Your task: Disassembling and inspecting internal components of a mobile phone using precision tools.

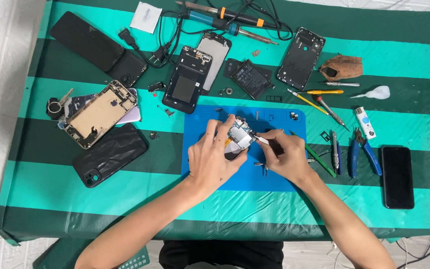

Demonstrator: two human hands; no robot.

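Head view shows your two forearms coming up from the bottom edge and meeting over the blue mat (200, 127) on the bench (324, 55). Your left hand (214, 158) arches over the mat, fingers curled, pinching the small circuit board (240, 134) between thumb and fingertips. Your right hand (285, 154) lies just beside it, clenched round a slim light-tipped tool (262, 140) whose tip touches the board's right edge. The board is small, bluish-silver with tiny metal shields, tilted up off the mat near its middle. A black phone (397, 177) lies well apart at the right, blue-handled pliers (362, 149) nearer your right hand.
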